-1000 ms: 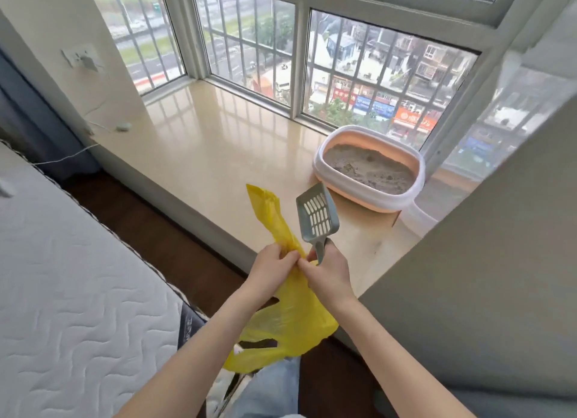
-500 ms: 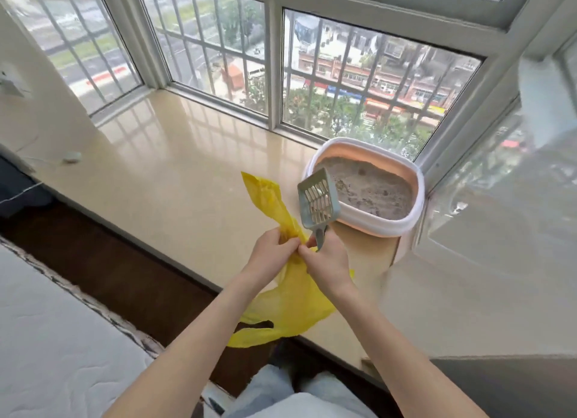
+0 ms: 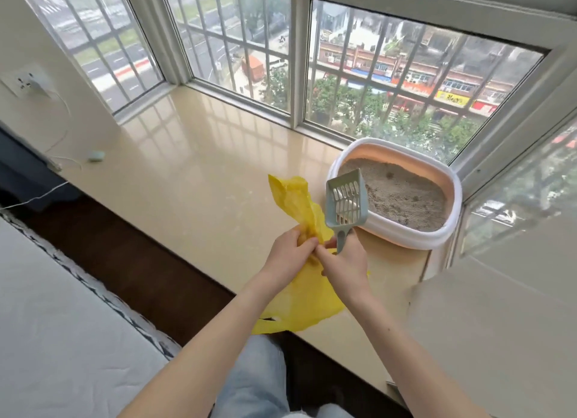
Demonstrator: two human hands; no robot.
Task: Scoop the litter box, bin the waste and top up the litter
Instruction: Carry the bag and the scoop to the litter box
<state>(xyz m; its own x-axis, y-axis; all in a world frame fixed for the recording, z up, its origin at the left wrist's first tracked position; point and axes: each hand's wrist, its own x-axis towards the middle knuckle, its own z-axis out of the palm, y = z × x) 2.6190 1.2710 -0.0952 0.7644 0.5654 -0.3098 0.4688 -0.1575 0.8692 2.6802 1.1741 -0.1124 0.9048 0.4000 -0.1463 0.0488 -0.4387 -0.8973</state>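
Your left hand [image 3: 285,255] pinched the crumpled yellow plastic bag [image 3: 299,295]; your right hand [image 3: 345,263] gripped bag and slotted grey-green plastic scoop [image 3: 345,203], upright. Far right, the white-rimmed oval litter box [image 3: 406,239] sat on the glossy beige sill [image 3: 187,180].

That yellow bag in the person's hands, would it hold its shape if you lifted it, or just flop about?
Probably floppy: the yellow bag hangs crumpled and creased below both hands, its upper end bent over. It looks thin and light, likely apt to flutter. It may need holding open, since the left hand and right hand pinch it together, the right also gripping the scoop.
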